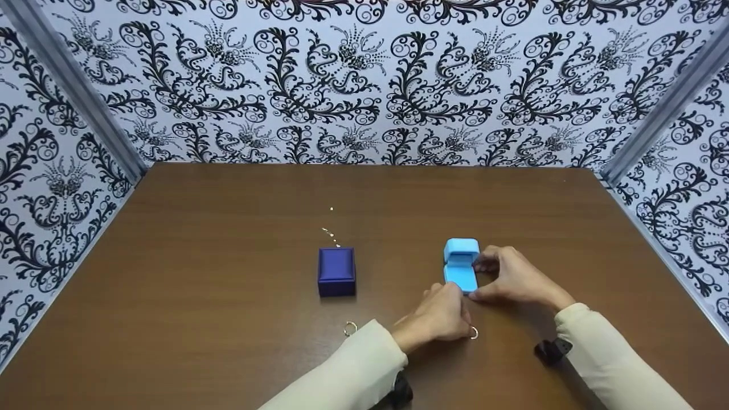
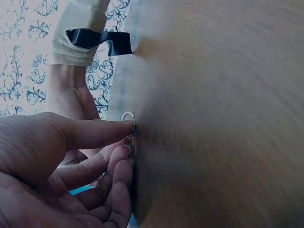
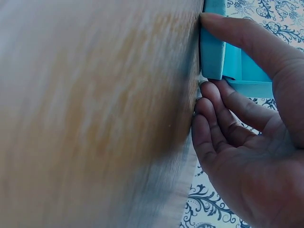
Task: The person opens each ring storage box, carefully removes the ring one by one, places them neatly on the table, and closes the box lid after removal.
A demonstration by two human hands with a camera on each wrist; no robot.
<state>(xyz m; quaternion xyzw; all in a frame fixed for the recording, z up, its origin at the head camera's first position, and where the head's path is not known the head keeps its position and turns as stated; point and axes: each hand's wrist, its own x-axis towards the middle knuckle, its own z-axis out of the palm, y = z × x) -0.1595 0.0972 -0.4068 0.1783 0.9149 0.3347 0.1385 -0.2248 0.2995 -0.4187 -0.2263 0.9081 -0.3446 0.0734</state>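
Observation:
A small light blue ring box (image 1: 462, 277) stands with its lid raised on the right half of the table. My right hand (image 1: 515, 279) holds its side, with the thumb at the front edge and fingers behind, as the right wrist view shows of the box (image 3: 213, 47). In front of the box is my left hand (image 1: 441, 313), its thumb and fingers brought together at a ring (image 1: 474, 332) on the table. The left wrist view has this ring (image 2: 127, 115) at the thumb tip, partly hidden behind it.
A closed dark blue box (image 1: 336, 272) stands left of the hands. Behind it lie a thin gold chain (image 1: 330, 234) and a tiny bright piece (image 1: 331, 209). Another gold ring (image 1: 350, 328) lies by the left sleeve (image 1: 353, 364). Patterned walls (image 1: 364, 85) border the wooden table (image 1: 199, 256).

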